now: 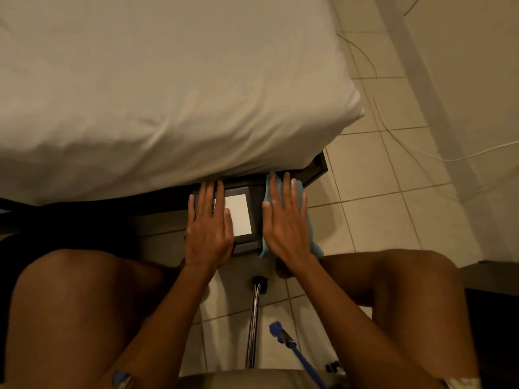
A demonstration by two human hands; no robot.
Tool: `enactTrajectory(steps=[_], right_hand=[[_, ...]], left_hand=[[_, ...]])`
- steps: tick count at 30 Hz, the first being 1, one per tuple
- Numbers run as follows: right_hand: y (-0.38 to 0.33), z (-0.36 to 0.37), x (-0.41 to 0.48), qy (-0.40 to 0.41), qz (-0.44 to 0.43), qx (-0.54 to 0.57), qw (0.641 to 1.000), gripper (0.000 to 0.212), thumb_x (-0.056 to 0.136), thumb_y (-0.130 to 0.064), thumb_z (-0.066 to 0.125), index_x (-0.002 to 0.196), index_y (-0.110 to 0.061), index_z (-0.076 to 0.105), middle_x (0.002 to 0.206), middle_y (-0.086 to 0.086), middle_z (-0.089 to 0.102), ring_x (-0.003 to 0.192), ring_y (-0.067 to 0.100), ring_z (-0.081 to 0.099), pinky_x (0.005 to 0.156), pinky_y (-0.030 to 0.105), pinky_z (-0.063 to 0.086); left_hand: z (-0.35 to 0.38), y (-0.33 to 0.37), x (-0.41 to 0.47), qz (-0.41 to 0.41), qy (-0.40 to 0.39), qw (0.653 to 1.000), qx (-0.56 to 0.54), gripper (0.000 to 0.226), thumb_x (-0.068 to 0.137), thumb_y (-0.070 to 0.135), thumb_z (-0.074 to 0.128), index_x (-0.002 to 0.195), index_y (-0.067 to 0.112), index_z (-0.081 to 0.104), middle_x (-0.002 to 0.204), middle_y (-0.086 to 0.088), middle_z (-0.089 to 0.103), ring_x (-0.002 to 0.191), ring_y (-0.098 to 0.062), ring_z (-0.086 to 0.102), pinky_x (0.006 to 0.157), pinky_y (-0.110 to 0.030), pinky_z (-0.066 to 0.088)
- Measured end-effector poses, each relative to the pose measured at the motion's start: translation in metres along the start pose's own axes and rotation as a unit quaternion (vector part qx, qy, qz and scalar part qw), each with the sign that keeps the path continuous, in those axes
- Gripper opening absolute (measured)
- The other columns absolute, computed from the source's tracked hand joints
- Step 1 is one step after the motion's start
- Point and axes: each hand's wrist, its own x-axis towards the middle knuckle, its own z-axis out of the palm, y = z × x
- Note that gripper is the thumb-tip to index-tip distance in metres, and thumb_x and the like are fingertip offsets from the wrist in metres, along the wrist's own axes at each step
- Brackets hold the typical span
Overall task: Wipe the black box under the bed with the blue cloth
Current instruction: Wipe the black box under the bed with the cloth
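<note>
Head view is showing both hands lying flat and spread on the black box (247, 242), which is poking out from under the bed (168, 94). The left hand (209, 228) is resting open-palmed on the box's left half, fingers reaching toward the bed's edge and gripping nothing. The right hand (286, 226) is pressing the blue cloth (310, 228) against the box's right side with fingers stretched out, not curled around it; the cloth is showing past the fingertips and below the palm. A white label (238, 214) is sitting on the box's top between the hands. Nearer the person than the box, a chrome pole (254, 321), perhaps a chair stem, is standing over the tiled floor (379, 220).
</note>
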Motion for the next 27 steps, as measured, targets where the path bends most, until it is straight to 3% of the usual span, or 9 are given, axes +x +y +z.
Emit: enactTrajectory(steps=[1, 5, 9, 13, 17, 21, 25, 27], right_hand=[[-0.009, 0.004, -0.001, 0.002, 0.015, 0.004, 1.000, 0.062, 0.105, -0.045, 0.017, 0.159, -0.024, -0.003, 0.167, 0.007, -0.008, 0.154, 0.021, -0.011, 0.125, 0.047, -0.004], [-0.007, 0.003, -0.003, -0.019, -0.060, 0.023, 0.998, 0.062, 0.105, -0.047, 0.018, 0.159, -0.026, -0.005, 0.167, 0.005, -0.010, 0.153, 0.019, -0.013, 0.124, 0.044, -0.007], [-0.010, 0.004, -0.003, 0.018, 0.002, 0.022, 1.000, 0.061, 0.104, -0.048, 0.014, 0.159, -0.027, -0.003, 0.167, 0.007, -0.005, 0.154, 0.021, -0.007, 0.124, 0.045, -0.005], [-0.001, 0.005, -0.001, -0.004, -0.057, 0.011, 0.998, 0.063, 0.103, -0.052, 0.016, 0.158, -0.030, -0.007, 0.167, 0.004, -0.008, 0.153, 0.017, -0.011, 0.124, 0.044, -0.006], [-0.004, 0.007, 0.003, 0.028, -0.006, 0.007, 1.000, 0.063, 0.103, -0.051, 0.017, 0.159, -0.030, -0.004, 0.168, 0.005, -0.003, 0.154, 0.018, -0.005, 0.124, 0.043, -0.005], [0.005, 0.009, -0.006, -0.004, -0.053, 0.013, 0.998, 0.064, 0.102, -0.055, 0.016, 0.158, -0.034, -0.006, 0.167, 0.001, -0.010, 0.153, 0.015, -0.013, 0.124, 0.041, -0.010], [-0.011, 0.008, 0.006, 0.044, 0.039, 0.005, 0.998, 0.063, 0.103, -0.050, 0.018, 0.158, -0.026, -0.001, 0.167, 0.006, -0.003, 0.154, 0.022, -0.006, 0.125, 0.048, 0.000], [-0.023, 0.015, -0.007, 0.031, -0.009, 0.013, 0.999, 0.063, 0.104, -0.049, 0.017, 0.159, -0.027, -0.003, 0.167, 0.005, -0.006, 0.154, 0.021, -0.008, 0.124, 0.045, -0.006]], left_hand=[[0.000, -0.001, 0.001, 0.000, -0.003, 1.000, -0.003, 0.058, 0.103, 0.029, 0.023, 0.159, 0.011, 0.018, 0.167, -0.008, 0.016, 0.156, -0.017, 0.007, 0.127, -0.042, 0.005], [-0.001, -0.001, 0.001, -0.001, -0.006, 1.000, -0.006, 0.058, 0.103, 0.027, 0.025, 0.158, 0.010, 0.020, 0.166, -0.009, 0.018, 0.156, -0.019, 0.010, 0.127, -0.042, 0.004], [-0.001, -0.002, 0.001, 0.000, -0.006, 1.000, -0.014, 0.058, 0.103, 0.028, 0.025, 0.159, 0.010, 0.019, 0.167, -0.009, 0.017, 0.156, -0.017, 0.008, 0.127, -0.042, 0.004], [0.000, -0.002, 0.001, -0.001, -0.005, 1.000, -0.014, 0.058, 0.103, 0.027, 0.026, 0.159, 0.010, 0.020, 0.167, -0.009, 0.017, 0.156, -0.018, 0.008, 0.127, -0.044, 0.007], [0.002, -0.002, 0.001, 0.003, 0.009, 1.000, -0.011, 0.058, 0.103, 0.026, 0.028, 0.158, 0.011, 0.021, 0.166, -0.009, 0.018, 0.156, -0.018, 0.010, 0.127, -0.045, 0.011], [0.005, -0.003, -0.001, 0.002, 0.010, 1.000, -0.016, 0.058, 0.103, 0.028, 0.025, 0.158, 0.012, 0.021, 0.166, -0.008, 0.018, 0.156, -0.018, 0.009, 0.127, -0.044, 0.011], [0.007, -0.004, 0.001, 0.005, 0.013, 1.000, -0.014, 0.057, 0.103, 0.028, 0.026, 0.158, 0.011, 0.021, 0.166, -0.008, 0.019, 0.156, -0.018, 0.010, 0.126, -0.046, 0.013], [0.007, -0.005, 0.001, 0.002, 0.010, 1.000, -0.015, 0.058, 0.103, 0.027, 0.027, 0.158, 0.011, 0.021, 0.166, -0.008, 0.020, 0.156, -0.018, 0.011, 0.126, -0.045, 0.012]])
